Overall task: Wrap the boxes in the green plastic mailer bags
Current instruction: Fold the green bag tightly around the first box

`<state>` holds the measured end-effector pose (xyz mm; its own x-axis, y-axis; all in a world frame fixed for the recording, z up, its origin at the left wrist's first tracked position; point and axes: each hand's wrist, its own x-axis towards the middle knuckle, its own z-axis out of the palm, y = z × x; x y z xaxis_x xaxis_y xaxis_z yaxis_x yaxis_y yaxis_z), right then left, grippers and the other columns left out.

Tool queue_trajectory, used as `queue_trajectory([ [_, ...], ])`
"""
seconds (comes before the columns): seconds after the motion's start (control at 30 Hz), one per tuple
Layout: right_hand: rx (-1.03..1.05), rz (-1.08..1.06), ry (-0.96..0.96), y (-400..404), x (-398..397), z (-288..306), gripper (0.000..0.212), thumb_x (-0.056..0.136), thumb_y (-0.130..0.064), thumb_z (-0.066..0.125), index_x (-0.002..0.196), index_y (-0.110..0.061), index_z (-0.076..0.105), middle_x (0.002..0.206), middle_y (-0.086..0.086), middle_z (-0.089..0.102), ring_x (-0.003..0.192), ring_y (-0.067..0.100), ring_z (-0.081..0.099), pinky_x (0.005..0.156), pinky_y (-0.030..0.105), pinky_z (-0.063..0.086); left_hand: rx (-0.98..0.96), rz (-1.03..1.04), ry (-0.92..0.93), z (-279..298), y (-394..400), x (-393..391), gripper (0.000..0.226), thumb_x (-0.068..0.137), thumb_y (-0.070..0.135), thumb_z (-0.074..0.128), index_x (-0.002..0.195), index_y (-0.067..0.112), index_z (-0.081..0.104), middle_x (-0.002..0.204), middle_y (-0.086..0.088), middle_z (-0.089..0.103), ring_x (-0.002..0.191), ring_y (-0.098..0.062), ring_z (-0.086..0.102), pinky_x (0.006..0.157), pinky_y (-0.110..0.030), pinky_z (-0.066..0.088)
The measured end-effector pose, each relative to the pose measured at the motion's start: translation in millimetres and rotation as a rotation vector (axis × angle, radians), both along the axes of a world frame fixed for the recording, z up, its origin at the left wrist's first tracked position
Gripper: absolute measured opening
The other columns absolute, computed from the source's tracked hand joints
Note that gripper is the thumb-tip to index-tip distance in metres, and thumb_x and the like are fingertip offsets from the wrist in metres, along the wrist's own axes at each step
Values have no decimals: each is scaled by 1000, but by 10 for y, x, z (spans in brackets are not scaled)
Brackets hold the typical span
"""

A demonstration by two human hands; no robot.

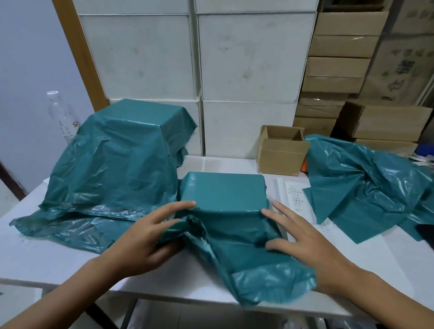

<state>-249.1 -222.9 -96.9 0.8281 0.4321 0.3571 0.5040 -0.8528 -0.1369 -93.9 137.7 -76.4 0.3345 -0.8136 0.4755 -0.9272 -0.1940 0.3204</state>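
A box inside a green mailer bag (224, 190) lies at the middle of the white table (37, 256). The bag's loose open end (259, 272) trails toward me over the table's front edge. My left hand (149, 236) pinches a fold of the green plastic at the box's near left corner. My right hand (298, 238) rests with spread fingers on the plastic at the near right corner. A taller bagged box (122, 147) stands at the back left. Several empty green bags (366, 187) lie crumpled at the right.
An open brown carton (281, 150) sits behind the box. White boxes (247, 59) are stacked against the back, brown cartons (339, 60) at the right. Printed paper slips (296, 197) lie right of the box. A clear bottle (62, 116) stands far left.
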Motion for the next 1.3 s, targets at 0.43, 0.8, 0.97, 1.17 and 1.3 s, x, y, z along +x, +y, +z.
queue_trajectory([
  [0.43,914,-364,151,263,271,479,24,109,-30,53,120,-51,57,113,-39,69,110,-21,61,94,6,47,-410,431,513,246,-269,58,32,102,44,51,93,18,67,91,-2,72,79,-15,65,73,-48,58],
  [0.8,1249,-671,264,272,717,703,23,98,-51,62,96,-32,75,98,-9,81,103,19,75,98,43,57,-295,515,937,579,-531,301,26,108,33,54,104,21,77,101,13,81,93,-4,76,91,-34,59],
  [0.97,1416,-777,343,260,914,623,36,86,-56,72,105,-25,72,101,3,82,96,28,79,96,54,62,-269,689,889,563,-698,374,25,104,34,56,102,19,76,99,3,79,96,-19,75,91,-39,59],
  [1.17,1415,-810,368,224,1024,592,23,88,-26,74,106,-11,75,91,9,83,87,31,80,82,44,66,-282,731,992,515,-742,452,29,100,35,56,102,14,76,99,-7,80,99,-29,76,92,-47,58],
  [1.3,1433,-831,356,249,1028,563,7,87,-16,70,91,-11,74,73,4,77,74,27,75,66,35,60,-308,779,918,513,-806,482,36,99,41,56,98,10,76,97,-10,79,97,-30,75,81,-39,57],
])
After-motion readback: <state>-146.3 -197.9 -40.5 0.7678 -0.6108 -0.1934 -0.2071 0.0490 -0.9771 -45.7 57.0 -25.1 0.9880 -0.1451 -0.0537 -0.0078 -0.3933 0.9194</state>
